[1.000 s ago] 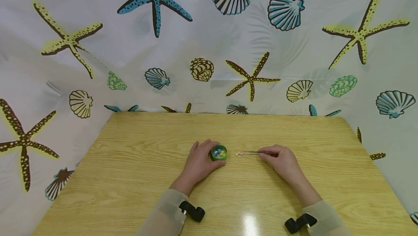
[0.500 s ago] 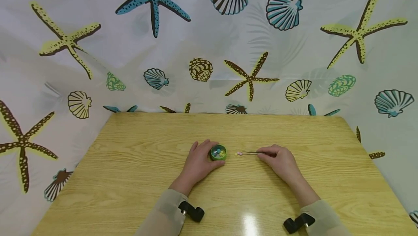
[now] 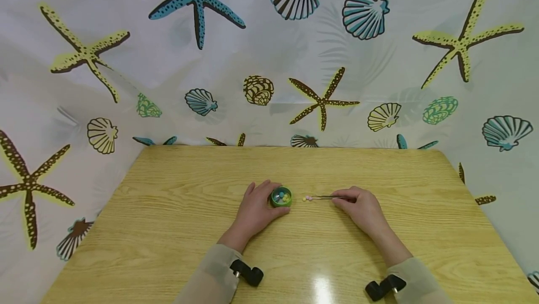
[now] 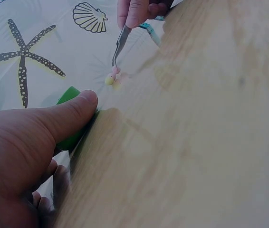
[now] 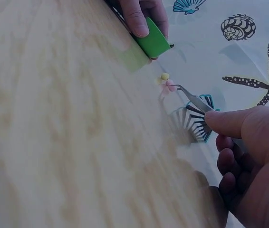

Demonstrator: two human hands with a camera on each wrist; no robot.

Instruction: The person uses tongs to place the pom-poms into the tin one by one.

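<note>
My left hand (image 3: 257,208) grips a small round green cup (image 3: 281,205) from its left side, thumb in front and fingers behind. Inside the cup lie several small yellow, blue and pale beads (image 3: 286,198). To the right, my right hand (image 3: 362,208) pinches metal tweezers (image 3: 326,197) between thumb and fingers, bent tips pointing left. Those tips are right at the pink beads (image 5: 169,84), and a yellow bead (image 5: 165,76) sits beside them on the cup's side. In the left wrist view, my thumb presses the green cup wall (image 4: 68,95).
A wood-grain table (image 3: 189,168) spans the lower view. Behind it hangs a pale cloth (image 3: 236,61) printed with shells and starfish. Black wrist mounts (image 3: 248,273) sit on both sleeves.
The tweezers' two arms have come closer together at the pink beads. My left hand and the cup stay in place; the head view shifts slightly.
</note>
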